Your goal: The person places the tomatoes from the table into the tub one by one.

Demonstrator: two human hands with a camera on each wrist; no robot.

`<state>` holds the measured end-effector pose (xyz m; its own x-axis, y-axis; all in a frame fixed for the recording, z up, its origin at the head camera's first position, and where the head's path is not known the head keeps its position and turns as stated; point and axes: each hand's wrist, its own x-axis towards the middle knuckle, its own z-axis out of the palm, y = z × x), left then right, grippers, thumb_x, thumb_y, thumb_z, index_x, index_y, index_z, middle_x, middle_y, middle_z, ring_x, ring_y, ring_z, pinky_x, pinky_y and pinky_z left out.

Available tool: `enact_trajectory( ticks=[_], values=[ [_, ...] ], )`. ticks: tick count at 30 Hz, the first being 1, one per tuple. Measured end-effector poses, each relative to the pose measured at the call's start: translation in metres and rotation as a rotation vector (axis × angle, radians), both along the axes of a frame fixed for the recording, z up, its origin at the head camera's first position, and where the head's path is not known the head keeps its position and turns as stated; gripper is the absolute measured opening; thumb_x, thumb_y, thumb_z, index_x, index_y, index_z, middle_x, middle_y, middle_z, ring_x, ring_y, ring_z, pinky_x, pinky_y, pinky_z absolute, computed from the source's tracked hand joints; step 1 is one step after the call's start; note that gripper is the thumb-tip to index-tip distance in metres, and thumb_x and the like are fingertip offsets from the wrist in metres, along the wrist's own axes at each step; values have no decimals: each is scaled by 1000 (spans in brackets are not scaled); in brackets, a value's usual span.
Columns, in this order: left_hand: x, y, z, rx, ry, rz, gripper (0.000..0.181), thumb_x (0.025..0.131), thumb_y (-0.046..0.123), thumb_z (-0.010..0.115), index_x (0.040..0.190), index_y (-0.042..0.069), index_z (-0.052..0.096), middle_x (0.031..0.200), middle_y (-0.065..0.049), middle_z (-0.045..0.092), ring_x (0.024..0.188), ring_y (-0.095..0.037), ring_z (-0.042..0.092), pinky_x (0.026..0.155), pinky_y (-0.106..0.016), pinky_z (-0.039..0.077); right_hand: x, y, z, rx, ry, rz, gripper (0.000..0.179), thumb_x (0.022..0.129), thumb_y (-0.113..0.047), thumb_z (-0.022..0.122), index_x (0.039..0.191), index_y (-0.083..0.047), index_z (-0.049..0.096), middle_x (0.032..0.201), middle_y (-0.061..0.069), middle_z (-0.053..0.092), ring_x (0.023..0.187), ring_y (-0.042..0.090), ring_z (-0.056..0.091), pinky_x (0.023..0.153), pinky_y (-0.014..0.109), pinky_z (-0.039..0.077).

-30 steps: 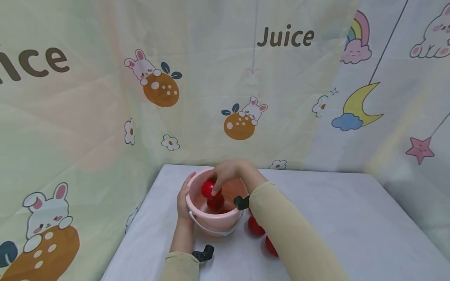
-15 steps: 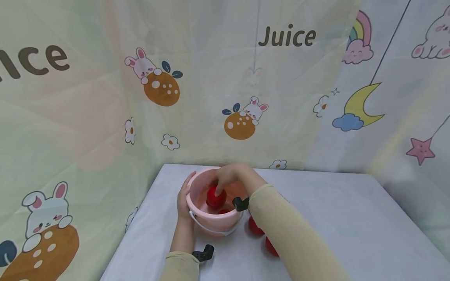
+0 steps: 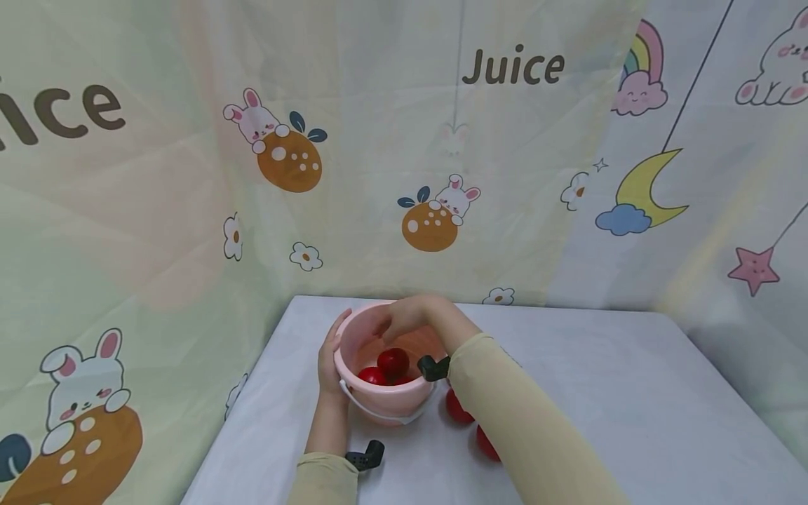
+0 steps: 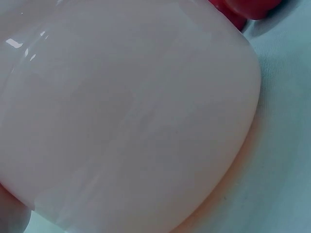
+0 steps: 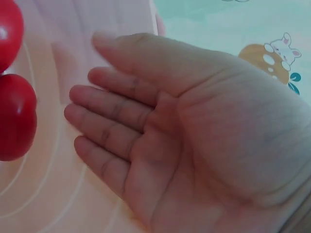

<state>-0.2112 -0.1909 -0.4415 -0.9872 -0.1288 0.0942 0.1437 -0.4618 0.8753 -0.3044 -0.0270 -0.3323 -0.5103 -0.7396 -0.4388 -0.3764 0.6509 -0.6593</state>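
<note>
My left hand point(image 3: 330, 358) lies against the outer left side of a pink bucket point(image 3: 386, 400), its fingers extended along the wall up to the rim. A fingertip point(image 4: 12, 213) shows at the lower left of the left wrist view, beside the smooth wall. Inside the bucket's mouth, my right hand point(image 3: 407, 319) is spread with nothing in it; the right wrist view shows the palm and straight fingers point(image 5: 112, 131). Several shiny red, round fruits sit at the bottom, among them an upper one point(image 3: 393, 362) and a lower-left one point(image 3: 371, 376).
Two more red fruits point(image 3: 457, 407) lie on the white-covered table point(image 3: 606, 393) right of the bucket, partly hidden by the right sleeve point(image 3: 517, 414). The bucket's white handle point(image 3: 398, 420) hangs down in front. Printed fabric walls point(image 3: 366, 140) stand behind and at both sides.
The right hand has lowered a red fruit into the bucket and let it go, and its fingers have spread. The fruits inside have shifted. The left hand stays at the bucket's side.
</note>
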Motion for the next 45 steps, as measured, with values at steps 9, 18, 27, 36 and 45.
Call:
enact_trajectory(
  ticks=[9,18,27,36,45],
  values=[
    [3,3,2,36,-26,-17,45,100,31,47,145,37,46,150,10,48,140,-19,40,118,-51,33,7,4,18,12,86,5,47,87,-39,72,132,-32,63,131,-11,61,130,20,46,101,50,50],
    [2,3,1,83,-32,-40,43,102,30,43,144,36,47,148,9,50,140,-18,42,121,-54,25,8,19,23,-57,147,44,48,90,-40,66,137,-33,58,138,-9,58,133,18,45,101,49,51],
    [2,3,0,42,-2,-24,45,100,29,45,145,35,46,147,7,50,139,-20,42,119,-55,28,19,61,20,-238,188,-75,46,90,-47,64,135,-39,57,141,-5,57,131,14,49,101,48,51],
    [3,3,-1,25,27,-8,46,100,26,46,145,34,45,148,6,49,139,-20,43,118,-55,30,49,110,8,-462,195,-287,50,90,-48,65,139,-38,53,144,-4,55,134,18,51,102,49,51],
    [2,3,-1,25,26,-13,47,100,26,48,146,34,44,149,6,48,140,-22,42,117,-55,32,87,156,-17,-573,258,-427,54,94,-39,63,145,-35,45,149,-4,49,140,27,45,104,53,48]
  ],
)
